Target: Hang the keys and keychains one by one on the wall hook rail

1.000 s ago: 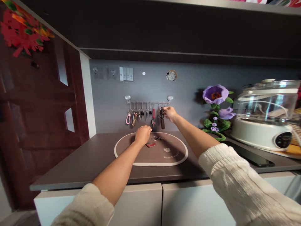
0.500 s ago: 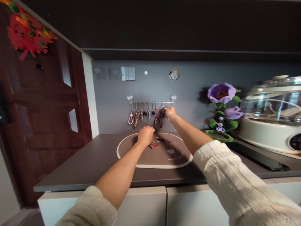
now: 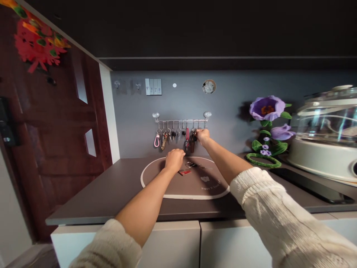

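At the right end of a clear wall-mounted hook rail (image 3: 181, 121), my right hand (image 3: 203, 137) is closed, its fingers pinching the ring of a key bunch (image 3: 193, 138) with dark pieces. The bunch hangs at the rail among several other key sets, including a pink carabiner (image 3: 157, 140), a brown key fob (image 3: 164, 141) and a red strap (image 3: 187, 134). Lower down, my left hand (image 3: 174, 160) is over the brown mat (image 3: 167, 188), back towards me and fingers bent; their tips are hidden. Beside it lie a red tag (image 3: 184, 172) and loose keys on a ring (image 3: 190, 164).
To the right stand purple artificial flowers (image 3: 267, 108) with a green base ring, and a white appliance (image 3: 320, 154) with a clear cover. A black phone-like slab (image 3: 312, 186) lies before them. A dark cabinet (image 3: 178, 29) overhangs the counter (image 3: 97, 193); a brown door (image 3: 55, 149) is at left.
The view has shifted slightly, so everything sits a little further right. Both hands keep nearly the same places, the right one still at the key bunch on the rail.
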### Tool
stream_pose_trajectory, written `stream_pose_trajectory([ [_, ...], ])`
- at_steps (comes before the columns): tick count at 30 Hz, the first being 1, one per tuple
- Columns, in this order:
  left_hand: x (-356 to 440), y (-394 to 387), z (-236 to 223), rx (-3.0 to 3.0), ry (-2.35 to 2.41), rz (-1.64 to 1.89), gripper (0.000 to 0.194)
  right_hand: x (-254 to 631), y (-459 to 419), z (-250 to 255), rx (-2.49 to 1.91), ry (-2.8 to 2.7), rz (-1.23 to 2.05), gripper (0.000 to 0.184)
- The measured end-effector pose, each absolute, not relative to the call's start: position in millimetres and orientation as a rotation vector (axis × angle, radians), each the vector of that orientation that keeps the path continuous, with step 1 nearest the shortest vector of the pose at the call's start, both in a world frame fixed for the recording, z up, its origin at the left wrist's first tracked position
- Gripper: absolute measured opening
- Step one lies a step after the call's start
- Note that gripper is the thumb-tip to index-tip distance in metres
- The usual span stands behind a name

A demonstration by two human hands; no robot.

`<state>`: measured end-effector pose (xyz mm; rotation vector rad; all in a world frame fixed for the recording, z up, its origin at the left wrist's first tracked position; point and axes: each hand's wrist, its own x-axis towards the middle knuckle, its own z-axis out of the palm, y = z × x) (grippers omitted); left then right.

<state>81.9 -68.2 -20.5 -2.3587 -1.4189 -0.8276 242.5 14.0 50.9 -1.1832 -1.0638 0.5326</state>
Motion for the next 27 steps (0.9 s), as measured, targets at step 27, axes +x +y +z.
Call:
stream_pose_trajectory([
  [27, 74.7, -61.2, -24.1, -2.514, -1.346, -0.899, 0.021, 245.5, -73.2, -23.7, -1.252, -1.556, 0.52, 0.004],
])
